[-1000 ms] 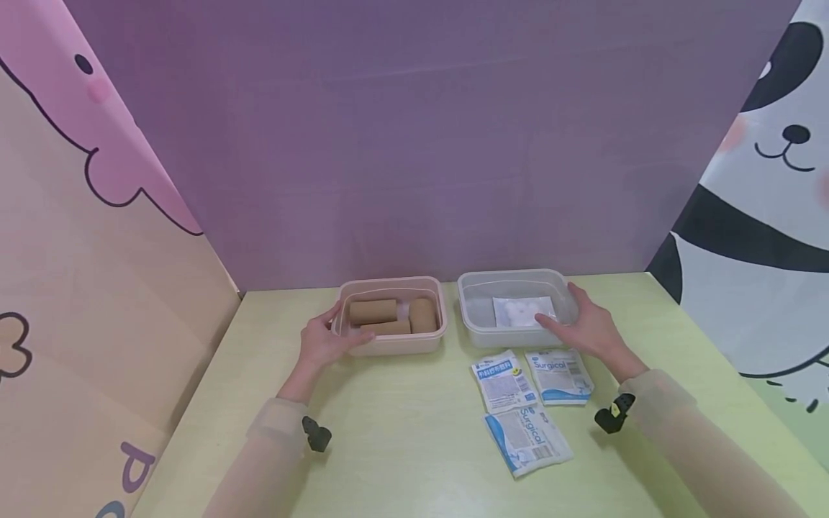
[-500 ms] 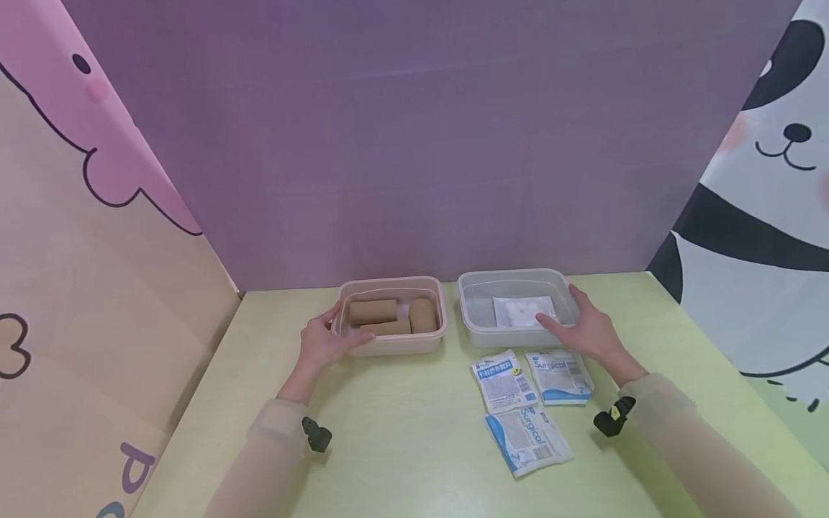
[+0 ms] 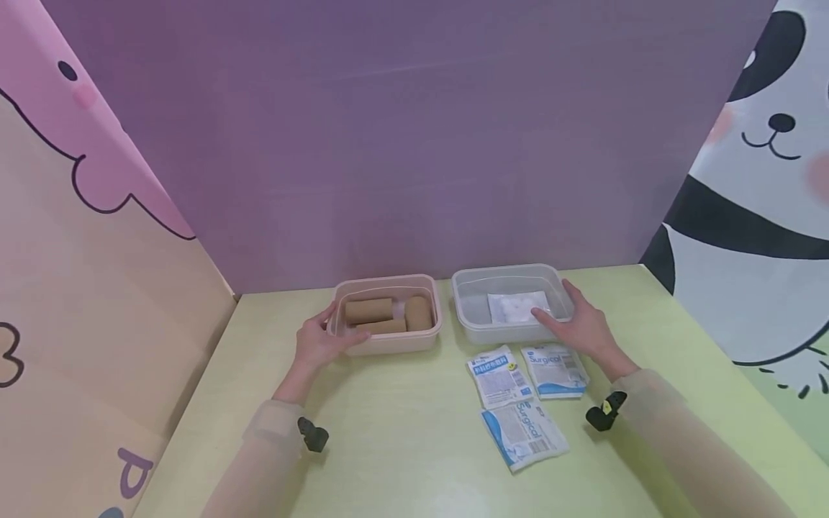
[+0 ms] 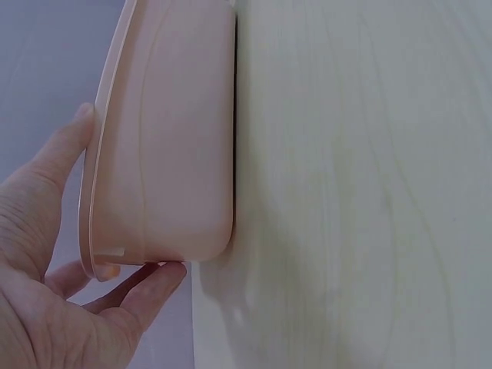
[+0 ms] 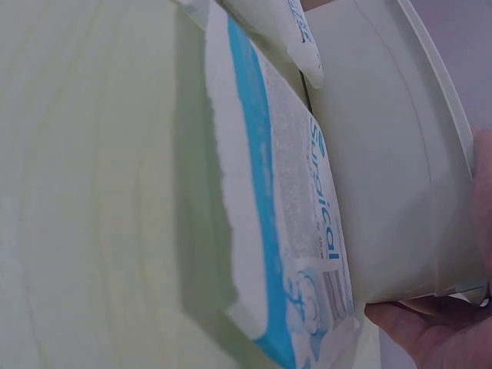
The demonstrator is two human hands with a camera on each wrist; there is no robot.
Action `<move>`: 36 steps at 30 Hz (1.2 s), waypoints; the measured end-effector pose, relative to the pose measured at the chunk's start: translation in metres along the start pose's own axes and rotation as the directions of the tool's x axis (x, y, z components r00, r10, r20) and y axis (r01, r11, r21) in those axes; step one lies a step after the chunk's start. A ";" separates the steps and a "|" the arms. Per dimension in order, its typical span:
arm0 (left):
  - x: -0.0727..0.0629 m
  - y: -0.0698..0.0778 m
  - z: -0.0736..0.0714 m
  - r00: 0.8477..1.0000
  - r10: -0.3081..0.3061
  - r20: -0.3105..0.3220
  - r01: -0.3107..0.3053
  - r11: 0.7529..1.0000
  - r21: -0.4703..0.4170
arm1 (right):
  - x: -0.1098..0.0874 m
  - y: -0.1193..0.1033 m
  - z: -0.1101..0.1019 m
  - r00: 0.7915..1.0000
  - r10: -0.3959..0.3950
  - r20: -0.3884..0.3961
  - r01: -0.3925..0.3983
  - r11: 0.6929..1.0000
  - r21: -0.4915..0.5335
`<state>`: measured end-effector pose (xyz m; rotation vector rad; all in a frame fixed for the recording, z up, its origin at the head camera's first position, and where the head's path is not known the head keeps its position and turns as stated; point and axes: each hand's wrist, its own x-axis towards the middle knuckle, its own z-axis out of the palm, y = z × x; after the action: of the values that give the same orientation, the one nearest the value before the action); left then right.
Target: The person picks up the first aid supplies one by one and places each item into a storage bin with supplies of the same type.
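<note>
A pink plastic bin (image 3: 401,344) holds several brown rolls (image 3: 369,311). My left hand (image 3: 314,343) grips its left end, the thumb over the front rim; in the left wrist view, fingers curl under the rim of this bin (image 4: 177,138). To its right is a translucent white plastic bin (image 3: 499,334) with a small pack of white balls (image 3: 508,307) inside. My right hand (image 3: 588,331) holds that bin by its right end, thumb across the rim. Fingertips press below the rim of the white bin (image 5: 392,161) in the right wrist view.
In front of the white bin lie three white-and-blue surgical dressing packets: one at the left (image 3: 500,378), one at the right (image 3: 555,371), and one nearest me (image 3: 524,433). A purple wall (image 3: 414,144) rises behind the yellow table (image 3: 388,432).
Both hands keep their hold on the bins, which stay in place on the table. The head view has shifted and tilted slightly.
</note>
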<state>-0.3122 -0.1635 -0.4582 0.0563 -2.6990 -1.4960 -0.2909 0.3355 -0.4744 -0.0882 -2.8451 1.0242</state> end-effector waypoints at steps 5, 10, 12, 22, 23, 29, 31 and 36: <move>0.000 -0.001 -0.001 1.000 0.010 0.023 -0.010 1.000 0.021 | 0.000 0.001 0.001 1.000 -0.002 -0.018 0.002 1.000 -0.007; 0.000 -0.001 -0.005 0.997 0.051 0.052 -0.055 0.996 0.075 | 0.002 -0.001 0.001 1.000 -0.016 -0.025 0.016 1.000 -0.018; -0.001 0.002 -0.007 0.994 0.091 0.053 -0.097 0.988 0.117 | 0.003 -0.001 0.001 1.000 -0.017 -0.026 0.017 1.000 -0.027; -0.009 0.029 -0.002 0.933 0.356 -0.058 -0.336 0.917 0.216 | 0.002 0.002 0.002 1.000 -0.002 -0.027 0.001 1.000 -0.027; -0.010 0.031 -0.001 0.922 0.381 -0.068 -0.362 0.910 0.201 | 0.002 0.002 0.003 1.000 -0.003 -0.028 0.002 1.000 -0.026; -0.022 0.051 0.013 0.881 0.463 -0.100 -0.463 0.886 0.019 | 0.000 -0.001 0.002 1.000 -0.007 -0.023 0.006 1.000 -0.028; -0.027 0.058 0.018 0.884 0.461 -0.083 -0.464 0.886 -0.024 | 0.000 -0.001 0.001 1.000 -0.007 -0.021 0.006 0.999 -0.033; -0.037 0.072 0.034 0.872 0.490 -0.003 -0.490 0.871 -0.047 | 0.000 0.000 0.001 1.000 -0.006 -0.016 0.005 1.000 -0.029</move>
<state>-0.2782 -0.0946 -0.4162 -0.5952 -2.4157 -1.3878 -0.2910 0.3350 -0.4750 -0.0910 -2.8443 0.9769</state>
